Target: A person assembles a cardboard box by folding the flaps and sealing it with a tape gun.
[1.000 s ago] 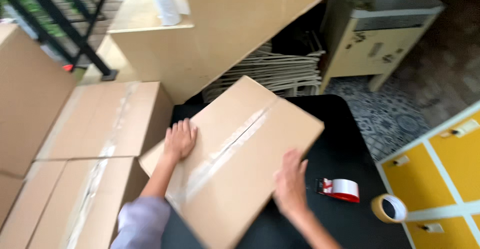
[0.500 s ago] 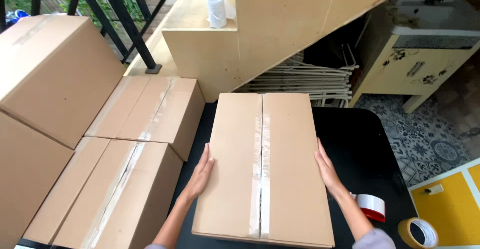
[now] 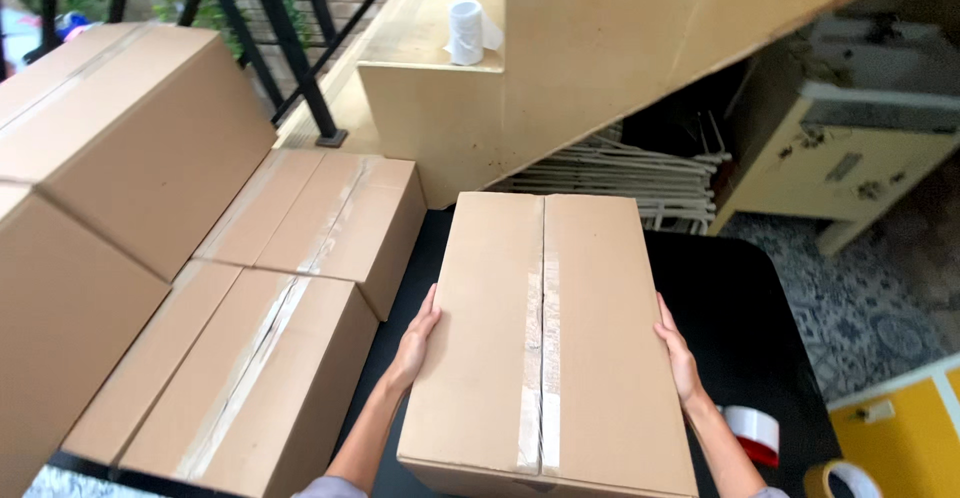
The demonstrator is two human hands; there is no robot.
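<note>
The cardboard box swung from a diagonal to lie square on the black table (seam running lengthwise), hands shifting to its sides.

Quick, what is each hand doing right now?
Left hand: open, flat against the left side of the cardboard box.
Right hand: open, flat against the box's right side.
</note>
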